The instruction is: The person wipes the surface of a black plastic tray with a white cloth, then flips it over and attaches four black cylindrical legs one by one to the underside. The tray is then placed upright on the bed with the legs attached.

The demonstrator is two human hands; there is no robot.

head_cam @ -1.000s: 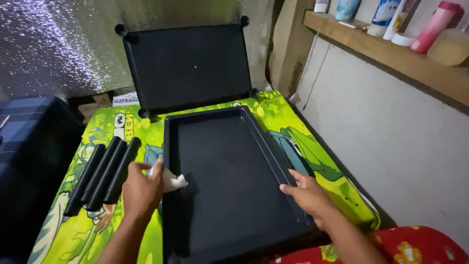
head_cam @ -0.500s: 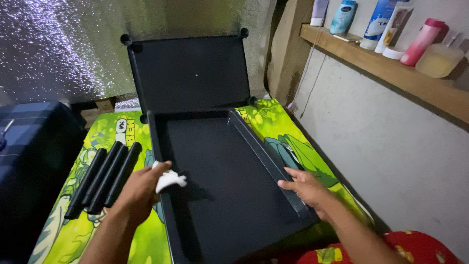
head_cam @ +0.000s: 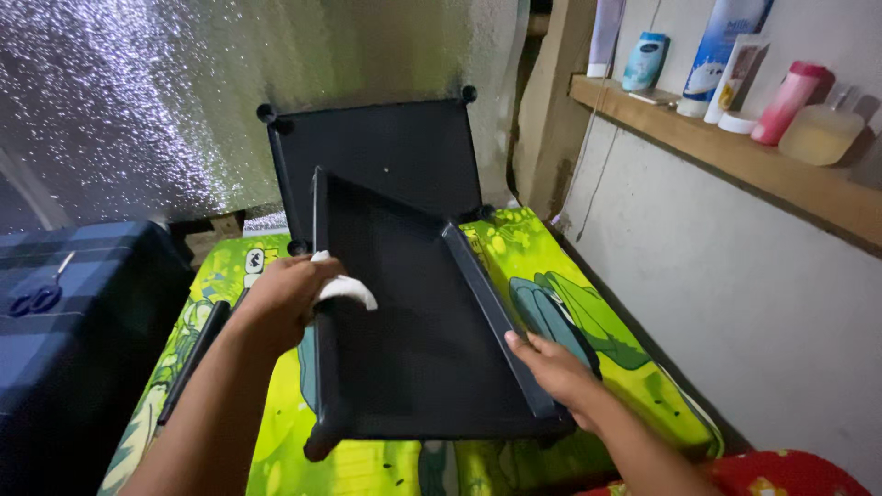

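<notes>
Black panel (head_cam: 413, 340) tilted up over green printed mat (head_cam: 551, 303). Left hand (head_cam: 285, 298) grips its left edge with white cloth (head_cam: 347, 290); right hand (head_cam: 551, 367) clasps right edge.

Both forearms are bare, with no sleeves, watch or rings on the left hand (head_cam: 280, 298) or right hand (head_cam: 556, 372).

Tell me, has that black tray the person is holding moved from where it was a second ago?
Yes. The black tray lay flat on the green mat before; now its left edge is lifted, tilting it up toward the black panel leaning on the wall.
</notes>
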